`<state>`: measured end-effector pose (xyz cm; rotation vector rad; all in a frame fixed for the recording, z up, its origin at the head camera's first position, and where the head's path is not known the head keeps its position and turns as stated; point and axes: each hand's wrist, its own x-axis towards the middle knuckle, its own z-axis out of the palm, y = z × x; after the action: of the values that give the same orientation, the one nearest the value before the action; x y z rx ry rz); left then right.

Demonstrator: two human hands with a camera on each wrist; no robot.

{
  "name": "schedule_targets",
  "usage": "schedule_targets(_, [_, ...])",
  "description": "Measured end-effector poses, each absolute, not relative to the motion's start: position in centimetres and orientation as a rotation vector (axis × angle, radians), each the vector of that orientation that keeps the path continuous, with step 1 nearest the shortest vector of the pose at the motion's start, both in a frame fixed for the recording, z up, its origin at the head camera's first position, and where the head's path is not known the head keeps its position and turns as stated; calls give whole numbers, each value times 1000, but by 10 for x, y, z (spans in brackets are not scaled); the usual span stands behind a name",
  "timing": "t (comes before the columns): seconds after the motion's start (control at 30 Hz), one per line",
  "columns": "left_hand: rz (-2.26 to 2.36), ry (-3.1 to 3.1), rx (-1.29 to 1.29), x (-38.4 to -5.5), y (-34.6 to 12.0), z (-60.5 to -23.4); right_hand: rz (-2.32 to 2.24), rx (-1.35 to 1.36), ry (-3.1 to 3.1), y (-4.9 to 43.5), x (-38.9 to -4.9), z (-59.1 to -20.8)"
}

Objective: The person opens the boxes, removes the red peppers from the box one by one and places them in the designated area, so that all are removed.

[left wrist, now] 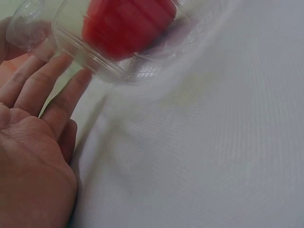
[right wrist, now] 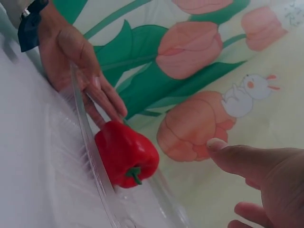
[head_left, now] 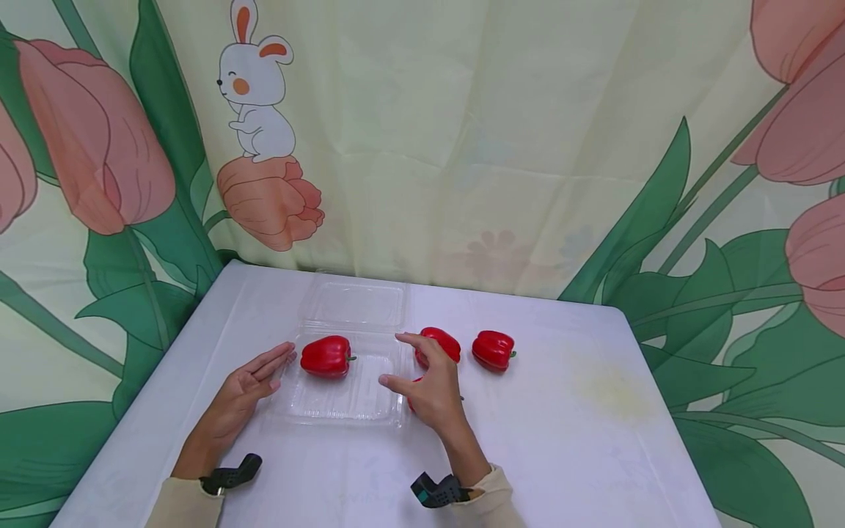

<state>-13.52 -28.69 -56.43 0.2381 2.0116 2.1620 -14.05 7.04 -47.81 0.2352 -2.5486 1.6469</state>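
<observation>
A red bell pepper [head_left: 326,357] with a green stem lies on its side in the left part of a clear plastic clamshell box [head_left: 343,402], whose lid [head_left: 359,304] is folded back. My left hand [head_left: 239,396] is at the box's left wall, fingers extended; in the left wrist view the fingertips [left wrist: 84,78] come right up to the clear rim. Over the box's right edge hovers my right hand [head_left: 432,385], thumb and fingers spread apart with nothing between them. The right wrist view shows the pepper [right wrist: 126,152] behind the clear wall, its stem facing the right hand.
To the right of the box lie more red peppers: one [head_left: 493,350] in full view, one [head_left: 441,343] partly behind the right hand, and another [head_left: 412,403] mostly hidden by it. A white cloth [head_left: 561,440] covers the table. Behind hangs a tulip-printed curtain [head_left: 515,147].
</observation>
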Motion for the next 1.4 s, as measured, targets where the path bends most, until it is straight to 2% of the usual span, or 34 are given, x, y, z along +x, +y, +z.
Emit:
schedule_targets(0.53, [2171, 2003, 244, -137, -287, -566, 1672, 377, -2587, 29, -159, -479])
schedule_targets(1.4, [2154, 2023, 234, -135, -285, -563, 1506, 380, -2811, -15, -178, -497])
